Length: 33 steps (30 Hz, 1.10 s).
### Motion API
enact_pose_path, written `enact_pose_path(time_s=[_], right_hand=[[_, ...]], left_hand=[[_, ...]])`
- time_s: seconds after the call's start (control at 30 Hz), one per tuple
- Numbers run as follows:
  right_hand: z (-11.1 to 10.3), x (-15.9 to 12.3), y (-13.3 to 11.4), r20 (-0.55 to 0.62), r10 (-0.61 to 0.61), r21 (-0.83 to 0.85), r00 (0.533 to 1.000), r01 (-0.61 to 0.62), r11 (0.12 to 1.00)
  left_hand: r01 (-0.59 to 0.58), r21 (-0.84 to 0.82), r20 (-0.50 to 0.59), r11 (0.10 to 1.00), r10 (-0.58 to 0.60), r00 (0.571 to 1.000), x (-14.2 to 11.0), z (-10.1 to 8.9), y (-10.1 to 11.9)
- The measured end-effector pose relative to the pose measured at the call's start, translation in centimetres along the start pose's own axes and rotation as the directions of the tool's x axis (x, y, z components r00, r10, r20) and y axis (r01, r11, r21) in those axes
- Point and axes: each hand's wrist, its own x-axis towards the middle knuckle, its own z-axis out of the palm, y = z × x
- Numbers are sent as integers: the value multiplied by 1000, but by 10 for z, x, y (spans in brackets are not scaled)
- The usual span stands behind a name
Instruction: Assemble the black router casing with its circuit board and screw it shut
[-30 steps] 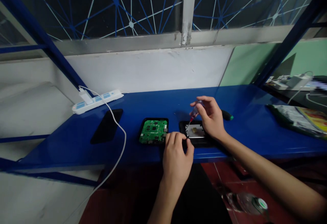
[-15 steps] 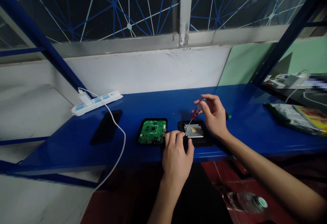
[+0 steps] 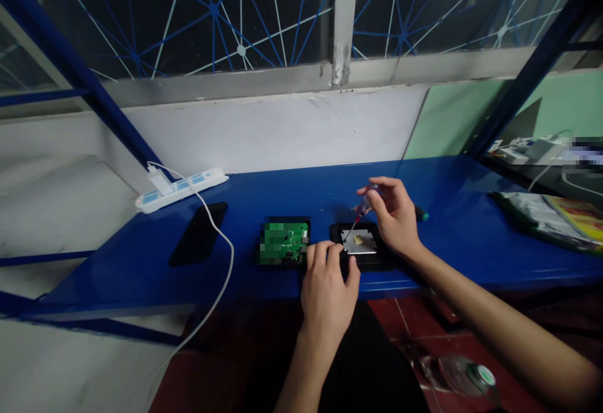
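My right hand (image 3: 394,219) is closed around the handle of a small screwdriver (image 3: 363,204) with a clear purple-red grip. The shaft slants down to the left, its tip at the upper left of a silver metal plate (image 3: 360,247). That plate, with a pale yellow square pad (image 3: 358,239), sits in a black casing half (image 3: 384,261). My left hand (image 3: 328,287) grips the casing's near left corner, fingers bent and thumb apart. Left of it lies another black housing with a green circuit board (image 3: 284,243), partly blurred by pixelation.
A black phone-like slab (image 3: 198,235) lies to the left under a white cable (image 3: 230,256). Behind it is a white power strip (image 3: 183,190). A green-tipped tool (image 3: 423,214) shows beyond my right hand. A colourful bag (image 3: 549,218) lies right; a bottle (image 3: 459,373) is below.
The whole view has shifted slightly to the left, so things appear a little further right. Both hands and the screwdriver keep nearly the same pose over the plate.
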Motion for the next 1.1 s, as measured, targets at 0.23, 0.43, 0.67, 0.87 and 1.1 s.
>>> enact_pose_path(time_s=[0.23, 0.43, 0.67, 0.87, 1.1], right_hand=[[0, -1, 0, 10, -26, -18, 1000, 26, 1000], [5, 1, -4, 95, -65, 10, 993, 65, 998], [11, 22, -18, 410, -62, -71, 910, 100, 992], [8, 26, -13, 406, -36, 48, 913, 18, 999], [11, 13, -8, 318, -107, -1, 942, 113, 994]], left_hand=[[5, 27, 22, 1000, -5, 1000, 0, 0, 1], [16, 62, 60, 998, -19, 998, 0, -1, 3], [17, 84, 72, 996, -23, 997, 0, -1, 4], [27, 97, 63, 995, -33, 997, -1, 1, 4], [-4, 102, 36, 995, 0, 999, -2, 3, 2]])
